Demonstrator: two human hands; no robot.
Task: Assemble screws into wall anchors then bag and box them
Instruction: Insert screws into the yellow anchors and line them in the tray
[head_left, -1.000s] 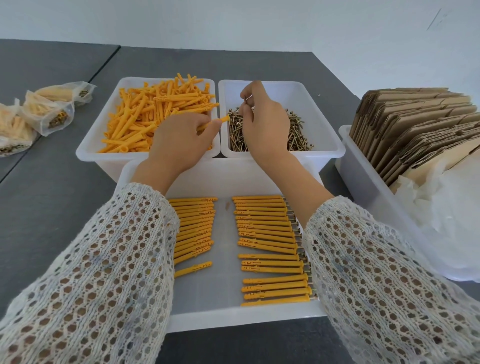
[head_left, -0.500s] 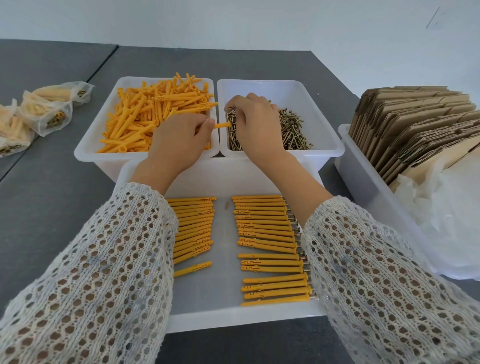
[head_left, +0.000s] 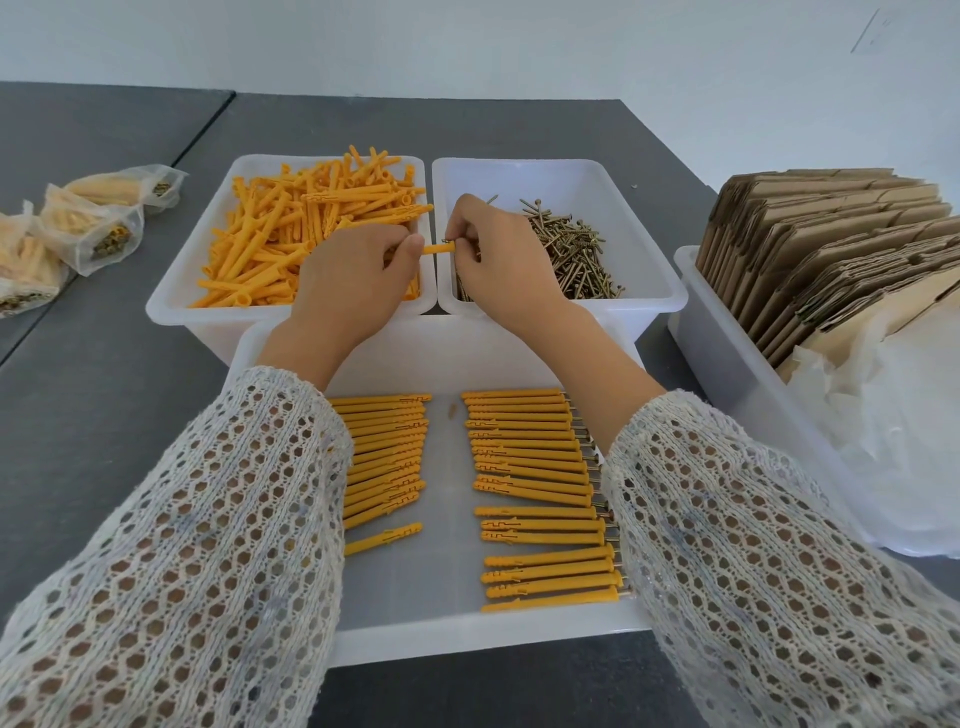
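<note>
Above the seam between the two bins, your left hand (head_left: 353, 280) pinches a ribbed orange plastic anchor (head_left: 439, 249) level, open end rightward, so your right hand (head_left: 498, 260), fingers curled around a slim brass screw (head_left: 445, 240), can feed it in; finished pairs line the smooth white tray (head_left: 447, 639) below.

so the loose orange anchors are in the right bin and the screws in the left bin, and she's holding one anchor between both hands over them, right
Not quite: the bins are swapped. The head view shows the loose orange anchors in the left bin and the screws in the right bin. One anchor is indeed held between the left hand and right hand.
</note>
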